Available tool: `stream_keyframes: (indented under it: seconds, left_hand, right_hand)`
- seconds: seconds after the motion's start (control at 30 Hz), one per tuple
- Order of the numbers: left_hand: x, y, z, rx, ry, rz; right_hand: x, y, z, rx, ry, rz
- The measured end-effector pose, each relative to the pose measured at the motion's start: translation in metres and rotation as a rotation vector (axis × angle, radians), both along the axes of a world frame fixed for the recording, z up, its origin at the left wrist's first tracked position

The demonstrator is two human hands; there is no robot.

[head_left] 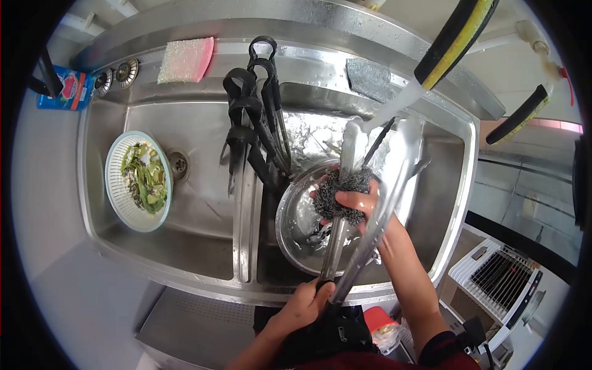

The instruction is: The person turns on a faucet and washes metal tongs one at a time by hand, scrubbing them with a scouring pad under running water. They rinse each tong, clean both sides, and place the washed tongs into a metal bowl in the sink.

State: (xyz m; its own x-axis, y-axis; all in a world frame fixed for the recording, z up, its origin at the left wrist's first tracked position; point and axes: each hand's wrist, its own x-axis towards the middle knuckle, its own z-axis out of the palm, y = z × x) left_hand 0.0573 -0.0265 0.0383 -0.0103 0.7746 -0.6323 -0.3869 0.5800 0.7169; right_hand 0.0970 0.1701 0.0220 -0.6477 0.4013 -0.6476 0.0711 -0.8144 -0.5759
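Metal tongs (pixel 385 228) with two long arms stand spread over the right basin. My left hand (pixel 303 306) is closed round their joined end near the sink's front edge. In my right hand (pixel 365 202) is a dark steel wool scrubber (pixel 342 194), wrapped round one arm of the tongs. Water runs from a black and yellow hose (pixel 453 46) onto the far ends of the tongs. Below the scrubber, a round metal bowl (pixel 290 225) with water in it sits in the right basin.
Several black-handled tongs (pixel 250 114) lean over the sink divider (pixel 245 246). A basket (pixel 117 200) with green scraps is in the left basin. On the back ledge lie a pink sponge (pixel 185 60) and a grey pad (pixel 369 79). A blue packet (pixel 65 92) is at far left.
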Motion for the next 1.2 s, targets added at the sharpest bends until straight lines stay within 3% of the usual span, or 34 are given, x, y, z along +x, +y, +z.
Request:
stream_keyframes:
  seconds: [0.13, 0.2, 0.27, 0.3, 0.4, 0.43, 0.53, 0.6, 0.67, 0.73, 0.8, 0.93, 0.97, 1.03, 1.07, 1.1, 1.13, 1.2]
  left_hand:
    - [0.007, -0.006, -0.002, 0.061, 0.051, 0.015]
    - [0.008, -0.008, -0.001, 0.095, 0.093, 0.026]
    - [0.007, -0.011, 0.0, 0.022, 0.039, 0.025]
    - [0.005, -0.01, -0.001, 0.005, 0.018, 0.007]
    - [-0.006, 0.001, 0.003, -0.077, 0.063, -0.05]
    - [-0.003, -0.003, 0.005, -0.089, 0.055, -0.055]
    - [0.003, -0.004, 0.006, -0.003, 0.11, -0.016]
    - [0.003, -0.001, 0.004, 0.018, 0.036, 0.017]
    - [-0.004, 0.006, 0.001, -0.022, 0.056, -0.018]
    - [0.001, 0.004, 0.003, -0.082, 0.053, -0.049]
    - [0.005, 0.008, 0.003, -0.02, 0.13, -0.017]
    - [0.004, 0.007, -0.002, 0.004, 0.176, -0.05]
    - [0.003, 0.01, -0.007, 0.007, 0.18, -0.048]
    - [0.005, 0.007, -0.009, 0.041, 0.159, 0.079]
    - [0.001, 0.01, -0.007, 0.042, 0.163, 0.079]
    - [-0.002, 0.013, 0.001, -0.028, 0.151, 0.009]
    - [-0.003, 0.014, 0.006, -0.096, 0.137, -0.064]
    - [-0.001, 0.008, 0.0, -0.071, 0.154, -0.045]
  right_hand:
    - [-0.006, 0.01, -0.012, 0.096, -0.137, -0.1]
    - [-0.012, 0.038, -0.025, 0.139, -0.061, -0.13]
    - [-0.022, 0.036, -0.025, 0.011, -0.143, -0.268]
    - [-0.017, 0.025, -0.034, -0.091, 0.029, -0.359]
    - [-0.019, -0.014, -0.018, -0.033, -0.074, -0.295]
    - [-0.009, -0.009, -0.035, -0.194, -0.1, -0.359]
    - [-0.018, 0.038, -0.029, -0.047, -0.109, -0.231]
    - [-0.022, 0.024, -0.031, -0.103, -0.028, -0.373]
    - [-0.016, 0.001, -0.02, -0.088, -0.098, -0.313]
    - [0.002, -0.003, -0.051, -0.136, -0.07, -0.362]
    - [-0.006, 0.032, -0.044, -0.096, -0.023, -0.221]
    - [-0.014, 0.008, -0.039, -0.117, -0.09, -0.384]
    - [-0.018, -0.006, -0.025, -0.113, -0.125, -0.339]
    - [-0.008, 0.0, -0.048, -0.124, -0.095, -0.285]
    - [-0.009, 0.018, -0.061, -0.146, -0.079, -0.238]
    - [-0.017, 0.038, -0.038, -0.036, -0.095, -0.195]
    - [-0.027, 0.037, -0.038, -0.004, -0.176, -0.278]
    - [-0.021, 0.01, -0.044, -0.049, -0.092, -0.37]
